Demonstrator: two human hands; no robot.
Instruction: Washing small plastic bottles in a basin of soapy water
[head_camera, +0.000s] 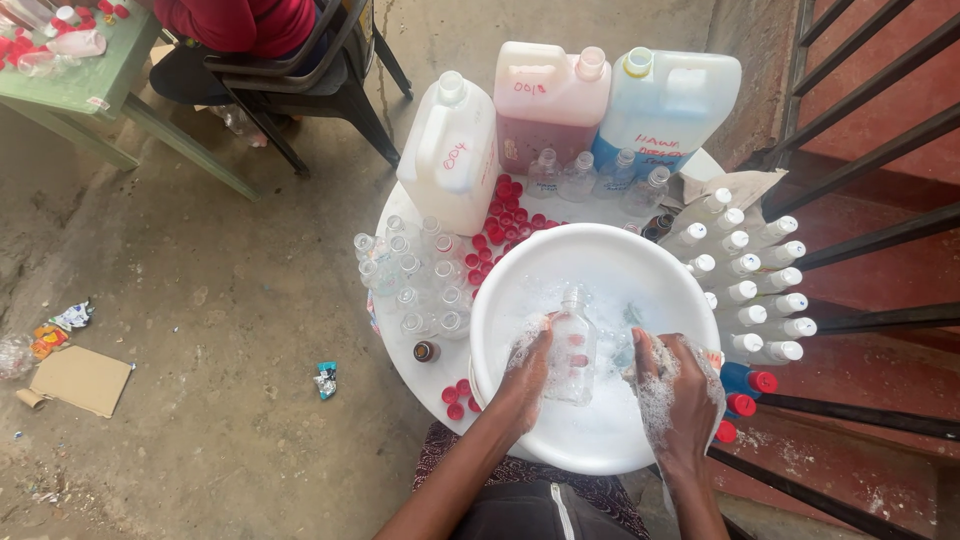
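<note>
at the far left a flattened piece of cardboard (80, 378) and some wrappers lie on the bare concrete floor (230, 330), with a green table (95, 85) and a dark chair (300, 85) further back where another person sits. moving right, a cluster of small clear empty bottles (410, 275) stands upright on the round white table (425, 375), beside loose red caps (505, 215) and three big jugs (545, 105) at the table's far edge. the white basin (500, 300) of soapy water fills the near middle. the left hand (525, 375), foamy, is closed around the lower left side of a small clear flat bottle (573, 345), which stands roughly upright in the suds, its long axis running away from the person, neck pointing to the far rim. the right hand (675, 390), just to the bottle's right and a little apart from it, is curled loosely and coated in foam; whether it grips something i cannot tell. the left hand is the nearer one. open water lies beyond the bottle toward the far rim. right of the basin, rows of white-capped bottles (755, 290) lie close against a dark metal railing (870, 240), leaving little room there.
</note>
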